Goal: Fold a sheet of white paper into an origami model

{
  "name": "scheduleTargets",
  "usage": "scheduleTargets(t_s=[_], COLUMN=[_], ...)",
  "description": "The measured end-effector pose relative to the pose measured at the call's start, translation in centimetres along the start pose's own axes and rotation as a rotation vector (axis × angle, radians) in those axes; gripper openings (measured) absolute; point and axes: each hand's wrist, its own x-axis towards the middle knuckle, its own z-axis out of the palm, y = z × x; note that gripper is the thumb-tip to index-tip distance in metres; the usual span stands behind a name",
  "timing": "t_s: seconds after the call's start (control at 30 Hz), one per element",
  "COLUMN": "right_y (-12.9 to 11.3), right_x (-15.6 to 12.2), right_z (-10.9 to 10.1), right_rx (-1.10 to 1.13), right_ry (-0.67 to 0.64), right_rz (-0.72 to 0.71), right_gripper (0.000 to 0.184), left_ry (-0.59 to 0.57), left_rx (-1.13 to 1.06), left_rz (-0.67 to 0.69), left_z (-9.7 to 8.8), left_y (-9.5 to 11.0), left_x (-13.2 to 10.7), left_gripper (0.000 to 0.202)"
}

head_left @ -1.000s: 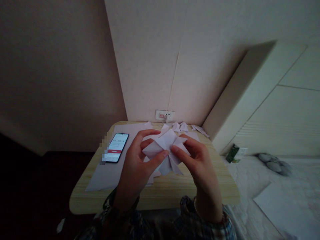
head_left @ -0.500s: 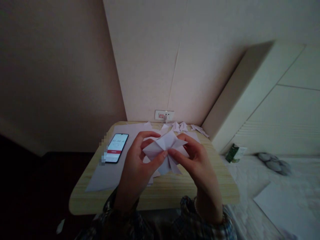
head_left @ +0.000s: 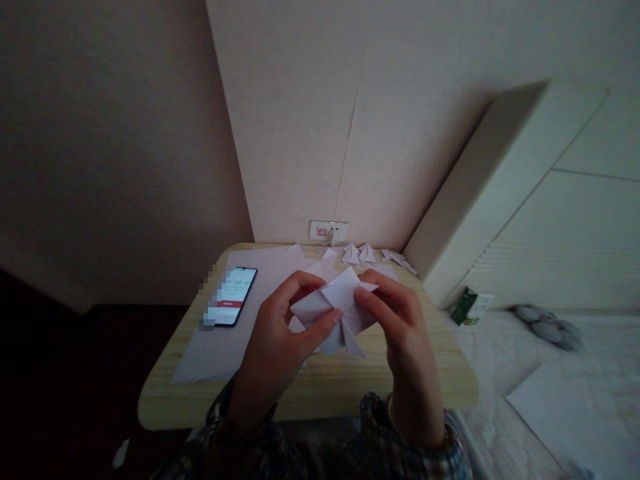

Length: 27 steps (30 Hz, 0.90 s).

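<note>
Room: dim corner with pale wall panels, a wall socket (head_left: pixel 329 231) just above the far edge of a small wooden table (head_left: pixel 320 390), and a bed (head_left: pixel 505 373) beside it on the right.
Folded paper: a white, many-flapped folded paper piece (head_left: pixel 336 308) is held up above the middle of the table, between both hands, with pointed flaps hanging below the fingers.
Left hand: the left hand (head_left: pixel 277 347) grips the paper's left side, thumb pressed on the front and curled fingers behind its upper edge, pinching it.
Right hand: the right hand (head_left: pixel 405 333) holds the right side, its fingers pressed together over the top flap, fingertips on the paper near the centre crease.
Table top: a large white sheet (head_left: pixel 250 313) lies flat under a lit phone (head_left: pixel 231 295), left of the hands.
Far edge: several small folded paper shapes (head_left: pixel 367 254) sit in a row near the wall.
Bed: a loose white sheet of paper (head_left: pixel 570 420) and a small green box (head_left: pixel 465 307) rest there.
</note>
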Motion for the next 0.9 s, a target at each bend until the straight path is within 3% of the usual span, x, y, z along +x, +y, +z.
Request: scheduleTargets(t_s=[0.2,0.4,0.7,0.9], right_y=[-0.2,-0.3,0.2,0.0], right_x=[0.1,0.1,0.3,0.3], right_z=[0.0,-0.3,0.4,0.5], right_rx=[0.060,-0.024,-0.102,-0.073], right_ry=[-0.049,-0.009,-0.142,-0.125], right_rz=[0.070,-0.022,0.074,0.086], right_gripper=[0.010,0.025,0.014,0.014], left_ry=[-0.010,-0.024,0.197,0.204], left_rx=[0.034,0.011,-0.191,-0.223], left_rz=[-0.002,0.010,0.095,0.084], left_z=[-0.2,-0.2,0.5,0.9], left_y=[-0.1,-0.2,-1.0,-1.1], left_x=[0.1,0.0,0.3,0.3], left_gripper=[0.014,0.015,0.015,0.016])
